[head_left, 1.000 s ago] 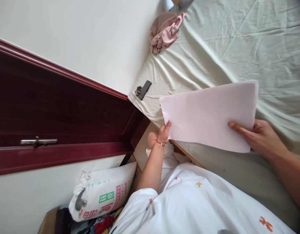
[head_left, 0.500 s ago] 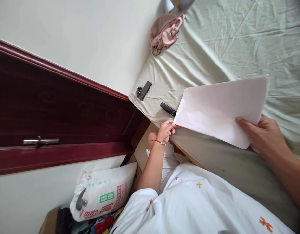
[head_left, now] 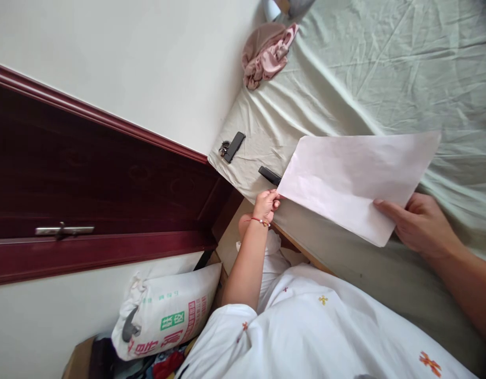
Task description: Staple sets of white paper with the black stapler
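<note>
the two hands are apart from each other, and both are closed on the same white paper [head_left: 341, 173]; the left hand [head_left: 267, 204] pinches its lower left corner between thumb and fingers; the right hand [head_left: 424, 223] clasps the lower right side, with the thumb on the upper face and the other fingers mostly hidden behind; the paper is held above the edge of a surface covered with a wrinkled pale green sheet [head_left: 420, 68], and it is slightly bent; whether it is one leaf or several, i cannot tell; just beside the left hand there lies a black object [head_left: 268, 175], whose one end is covered by the paper; farther off, near the corner of the sheet, lies a second black piece [head_left: 235, 147], with a small metal part beside it; a crumpled pink cloth [head_left: 268, 55] rests near the wall [head_left: 148, 58]; to the left is a dark red panel [head_left: 108, 179] with a metal bolt [head_left: 64, 230], and below it a printed white sack [head_left: 171, 310]; a red bracelet [head_left: 260, 221] circles the left wrist.
</note>
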Available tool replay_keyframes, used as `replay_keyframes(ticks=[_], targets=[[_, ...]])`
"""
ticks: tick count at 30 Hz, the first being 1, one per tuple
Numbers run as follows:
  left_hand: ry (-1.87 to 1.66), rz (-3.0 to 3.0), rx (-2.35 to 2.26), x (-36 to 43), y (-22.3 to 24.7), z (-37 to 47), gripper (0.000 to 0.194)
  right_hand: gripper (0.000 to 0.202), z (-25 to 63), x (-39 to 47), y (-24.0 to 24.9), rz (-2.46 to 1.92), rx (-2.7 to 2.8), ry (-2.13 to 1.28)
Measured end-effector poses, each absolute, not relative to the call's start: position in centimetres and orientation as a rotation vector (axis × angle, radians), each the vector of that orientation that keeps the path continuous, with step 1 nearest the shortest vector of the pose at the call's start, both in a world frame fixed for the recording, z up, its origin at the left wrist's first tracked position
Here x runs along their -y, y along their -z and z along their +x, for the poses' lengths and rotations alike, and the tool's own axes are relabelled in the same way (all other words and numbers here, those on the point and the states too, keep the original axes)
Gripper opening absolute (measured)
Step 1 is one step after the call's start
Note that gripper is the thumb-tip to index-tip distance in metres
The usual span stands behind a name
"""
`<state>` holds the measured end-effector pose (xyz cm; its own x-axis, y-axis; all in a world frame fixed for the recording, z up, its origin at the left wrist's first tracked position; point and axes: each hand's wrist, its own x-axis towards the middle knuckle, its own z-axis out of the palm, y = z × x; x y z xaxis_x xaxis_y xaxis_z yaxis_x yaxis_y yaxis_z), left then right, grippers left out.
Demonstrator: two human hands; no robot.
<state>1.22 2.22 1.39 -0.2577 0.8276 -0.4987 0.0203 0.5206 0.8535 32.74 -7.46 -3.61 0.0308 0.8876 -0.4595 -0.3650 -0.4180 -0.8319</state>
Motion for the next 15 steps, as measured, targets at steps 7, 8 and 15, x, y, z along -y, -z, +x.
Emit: replay_keyframes(ticks=[7,8,15], targets=[[-0.907,0.713,-1.702,-2.9,-1.1,1.8,0.023,0.034,32.9,7.8,3.5,-1.511,0.816,-1.486],[-0.908,0.712,-1.709,-3.0,-1.1,1.8,0.023,0.034,32.8,7.7,3.3,-1.508,0.82,-1.485],[-0.965,0.771,-1.786,-3.1,-0.4,1.5,0.018,0.036,32.0,7.7,1.4,-1.601,0.916,-1.45]])
